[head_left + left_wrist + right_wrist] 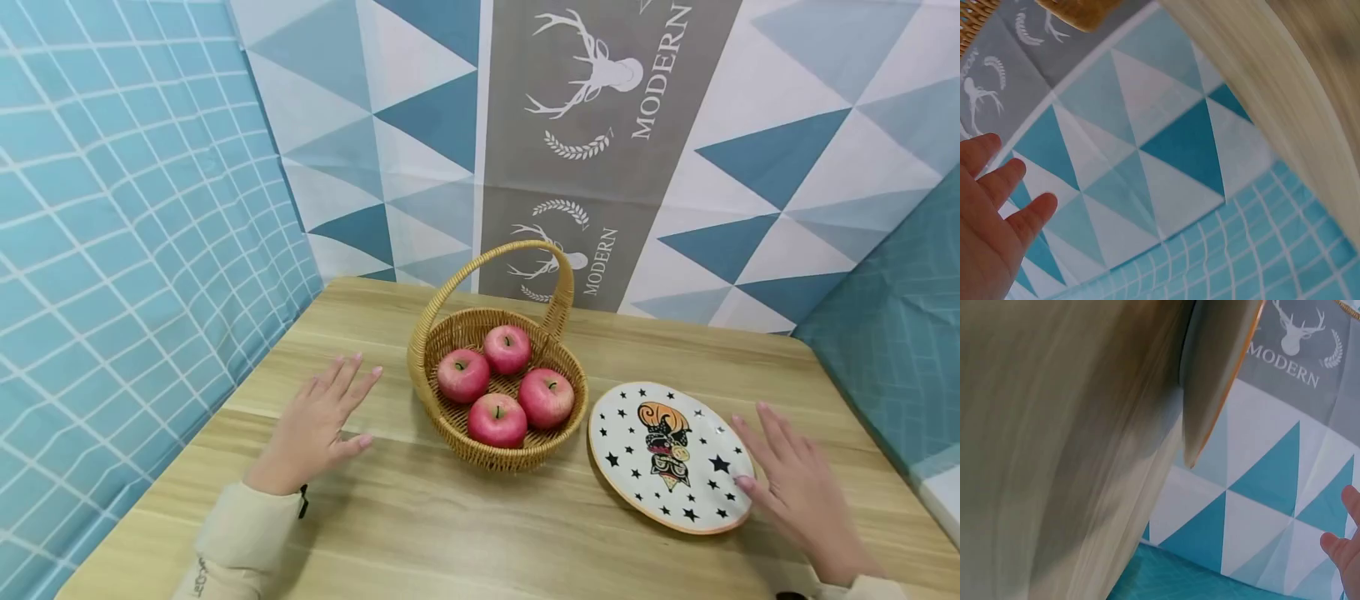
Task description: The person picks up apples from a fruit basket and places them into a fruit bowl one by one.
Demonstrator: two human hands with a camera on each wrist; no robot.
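A wicker basket (487, 458) with a tall arched handle stands mid-table and holds several red apples (498, 420). To its right lies a white plate (626, 450) with black stars, an orange rim and a cartoon figure. My left hand (318, 425) is left of the basket, fingers spread and nothing in it; its fingers (1032, 219) also show in the left wrist view. My right hand (798, 487) is at the plate's right edge, fingers extended, thumb overlapping the rim in the head view. Seen side-on in the right wrist view, the plate (1216, 381) shows its underside.
The wooden table (450, 533) runs back to a wall cloth (420, 150) with triangles and deer prints. Blue tile-patterned sheeting (135, 233) borders the left side, and a teal sheet (892, 333) borders the right.
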